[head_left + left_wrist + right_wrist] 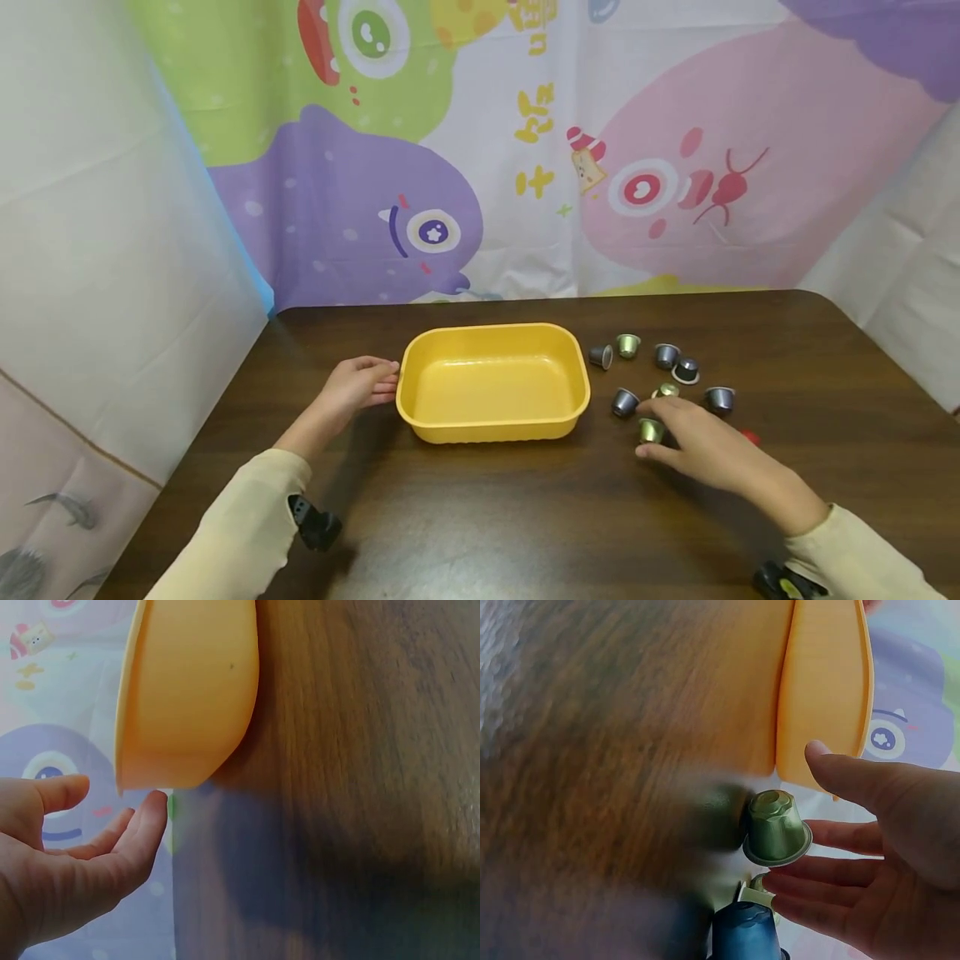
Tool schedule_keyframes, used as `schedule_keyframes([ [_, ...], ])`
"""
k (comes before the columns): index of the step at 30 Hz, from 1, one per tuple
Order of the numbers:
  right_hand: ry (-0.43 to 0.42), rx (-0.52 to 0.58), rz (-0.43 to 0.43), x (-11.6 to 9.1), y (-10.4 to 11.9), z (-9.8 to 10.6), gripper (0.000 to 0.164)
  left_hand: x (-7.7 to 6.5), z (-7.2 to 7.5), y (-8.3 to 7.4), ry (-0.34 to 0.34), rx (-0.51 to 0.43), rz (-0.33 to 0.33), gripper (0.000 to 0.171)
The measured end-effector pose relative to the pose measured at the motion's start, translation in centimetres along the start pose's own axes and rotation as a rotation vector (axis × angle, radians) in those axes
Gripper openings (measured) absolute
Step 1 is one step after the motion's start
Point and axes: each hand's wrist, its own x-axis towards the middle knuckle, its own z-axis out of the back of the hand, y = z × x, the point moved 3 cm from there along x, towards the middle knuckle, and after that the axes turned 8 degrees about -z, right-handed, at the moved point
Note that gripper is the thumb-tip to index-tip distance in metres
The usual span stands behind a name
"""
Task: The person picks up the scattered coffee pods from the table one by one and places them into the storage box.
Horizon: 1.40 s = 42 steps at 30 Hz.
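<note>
My left hand (352,387) is at the left end of a yellow plastic tray (487,432), fingers loosely extended; in the left wrist view its fingertips lie close to the tray's rim (161,782), and touching cannot be told. My right hand (708,442) reaches over a green coffee capsule (650,431), thumb and fingers spread apart. In the right wrist view this green capsule (776,832) stands near the fingers, not gripped. Another green capsule (667,389) is partly hidden behind the hand. A dark blue capsule (746,934) shows below the green one.
Several dark capsules lie right of the tray, among them a tipped grey one (601,357), one nearer the hand (625,403) and one farther right (720,400). A green capsule (627,345) stands behind. Something red (751,436) peeks out behind the right hand. A cartoon curtain (517,250) hangs behind the table.
</note>
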Motion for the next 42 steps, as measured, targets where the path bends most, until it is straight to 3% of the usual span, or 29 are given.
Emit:
schedule_keyframes([
  [11, -0.011, -0.028, -0.004, 0.08, -0.14, -0.4, 0.045, 0.1, -0.43, -0.06, -0.04, -0.074, 0.018, 0.044],
  [22, -0.051, -0.062, 0.055, 0.11, -0.05, -0.68, 0.042, 0.42, -0.68, -0.01, -0.037, -0.082, 0.037, 0.045],
  [30, -0.056, -0.056, 0.066, 0.19, 0.16, -0.67, 0.04, 0.51, -0.8, -0.01, -0.047, -0.056, 0.03, 0.043],
  [42, -0.037, -0.046, 0.092, 0.41, 0.09, -0.93, 0.035, 0.4, -0.63, 0.0, -0.078, 0.069, 0.066, 0.038],
])
